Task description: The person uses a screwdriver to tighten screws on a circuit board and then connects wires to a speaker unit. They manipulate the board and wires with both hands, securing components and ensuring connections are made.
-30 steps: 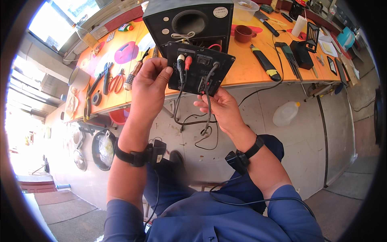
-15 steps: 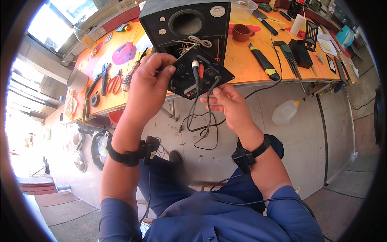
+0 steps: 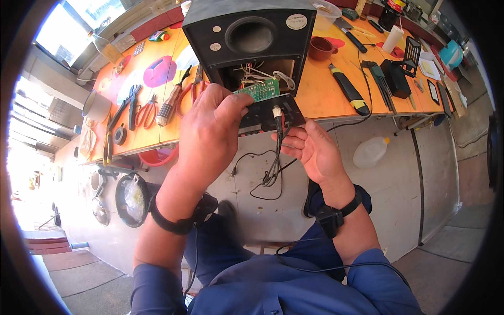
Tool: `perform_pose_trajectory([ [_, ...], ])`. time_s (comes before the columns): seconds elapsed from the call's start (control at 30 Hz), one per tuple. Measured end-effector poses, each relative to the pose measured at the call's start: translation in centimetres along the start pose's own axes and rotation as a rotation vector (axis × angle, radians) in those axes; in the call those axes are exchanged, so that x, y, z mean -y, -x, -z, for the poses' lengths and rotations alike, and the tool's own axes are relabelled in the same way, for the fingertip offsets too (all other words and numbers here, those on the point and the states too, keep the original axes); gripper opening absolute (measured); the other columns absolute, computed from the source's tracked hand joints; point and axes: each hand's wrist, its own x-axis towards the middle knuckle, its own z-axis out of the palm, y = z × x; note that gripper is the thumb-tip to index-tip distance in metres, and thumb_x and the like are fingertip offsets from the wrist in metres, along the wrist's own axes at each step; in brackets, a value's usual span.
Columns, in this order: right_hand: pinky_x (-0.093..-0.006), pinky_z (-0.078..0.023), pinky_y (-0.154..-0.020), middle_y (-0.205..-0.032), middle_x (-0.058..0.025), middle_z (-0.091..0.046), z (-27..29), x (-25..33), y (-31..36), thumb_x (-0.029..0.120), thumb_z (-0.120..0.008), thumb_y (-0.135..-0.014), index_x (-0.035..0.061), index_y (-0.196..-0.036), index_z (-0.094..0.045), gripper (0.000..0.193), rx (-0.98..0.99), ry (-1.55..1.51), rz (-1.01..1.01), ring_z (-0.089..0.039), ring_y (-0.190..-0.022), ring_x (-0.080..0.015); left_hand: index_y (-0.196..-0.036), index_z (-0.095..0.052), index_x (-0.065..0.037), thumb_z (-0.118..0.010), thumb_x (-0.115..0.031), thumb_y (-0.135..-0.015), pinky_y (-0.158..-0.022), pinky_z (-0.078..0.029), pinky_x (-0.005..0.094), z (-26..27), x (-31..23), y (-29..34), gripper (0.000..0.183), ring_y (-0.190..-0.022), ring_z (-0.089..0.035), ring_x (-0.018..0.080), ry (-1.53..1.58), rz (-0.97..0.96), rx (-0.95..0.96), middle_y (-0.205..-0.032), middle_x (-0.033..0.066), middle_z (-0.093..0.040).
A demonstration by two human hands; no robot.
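- Pale cup (image 3: 96, 106): stood at the worktop's left edge.
- Cutting tools, pliers (image 3: 132, 100) and red-handled scissors (image 3: 146, 112), with a black tape roll (image 3: 120, 134): lay toward the front-left corner, probably for easy reach.
- Screwdriver (image 3: 168, 108), checkered handle: lay by the worktop's front edge, handle toward the person.
- Left hand (image 3: 211, 123): thumb and fingers pinched the left end of a black panel (image 3: 256, 113), seemingly bearing most of its weight.
- Speaker box (image 3: 210, 31), black: stood at the middle of the worktop, its opening facing the person. The panel was just before that opening, tilted—apparently so that the green circuit board (image 3: 266, 90) behind it showed. White wires (image 3: 284, 80) lay at the opening.
- Dark cables (image 3: 274, 169): hung from the panel below the front edge.
- Right hand (image 3: 321, 155): thumb and fingers parted beside the panel's right corner, perhaps steadying it—contact could not be told.
- Reddish mug (image 3: 321, 50): right of the box.
- Yellow-and-black tool (image 3: 347, 88): lay near the front edge, right of centre.
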Motion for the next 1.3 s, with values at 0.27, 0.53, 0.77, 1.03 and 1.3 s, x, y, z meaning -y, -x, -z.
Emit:
perform_pose_trajectory([
  [0.27,-0.0413,-0.057,-0.093,-0.127,-0.0173,-0.068,1.8,-1.0,-0.6,0.057,-0.044,-0.106,0.0024,-0.14,-0.054,0.065,0.091,-0.115,-0.071,-0.067,-0.119,-0.0319,-0.106,-0.066,-0.004,-0.066,0.001,-0.096,-0.075,-0.049,0.0296,-0.7,1.1,1.7,0.012,-0.082,-0.06,0.0177,0.485,0.401,-0.054,-0.092,0.0051,-0.061],
  [0.53,-0.0427,-0.056,-0.097,-0.137,-0.0187,-0.063,0.3,-1.6,-0.5,0.068,-0.04,-0.103,0.0008,-0.144,-0.051,0.079,0.172,-0.111,-0.184,-0.064,-0.125,-0.0338,-0.117,-0.061,-0.004,-0.06,-0.002,-0.104,-0.089,-0.048,0.0232,-3.2,1.8,3.8,0.013,-0.098,-0.058,0.0071,1.188,0.668,-0.177,-0.108,0.0003,-0.066],
  [0.77,-0.0418,-0.06,-0.091,-0.131,-0.0151,-0.067,0.1,-2.3,0.1,0.043,-0.057,-0.106,0.0099,-0.142,-0.055,0.049,0.041,-0.051,-0.014,-0.068,-0.118,-0.0321,-0.127,-0.062,-0.009,-0.061,-0.005,-0.103,-0.103,-0.05,0.0331,-6.0,1.0,6.3,0.023,-0.115,-0.064,0.0166,1.616,0.696,-0.268,-0.128,0.0046,-0.067],
  [1.03,-0.0395,-0.061,-0.087,-0.112,-0.0042,-0.07,2.2,0.3,-0.8,0.019,-0.065,-0.104,0.0085,-0.123,-0.067,0.022,-0.066,0.136,0.241,-0.069,-0.104,-0.0201,-0.127,-0.063,-0.01,-0.058,-0.005,-0.105,-0.11,-0.05,0.0479,-7.5,0.5,8.0,0.023,-0.121,-0.064,0.0266,1.536,0.984,-0.197,-0.125,0.0055,-0.067],
  [1.3,-0.0274,-0.052,-0.08,-0.097,-0.001,-0.06,0.0,6.0,-1.8,0.012,-0.071,-0.098,0.0044,-0.107,-0.073,0.011,-0.008,0.791,0.699,-0.061,-0.09,-0.0131,-0.139,-0.056,-0.003,-0.058,-0.007,-0.105,-0.092,-0.057,0.0326,-5.2,0.3,10.3,0.034,-0.111,-0.067,0.019,1.362,1.163,-0.065,-0.121,0.0079,-0.067],
])
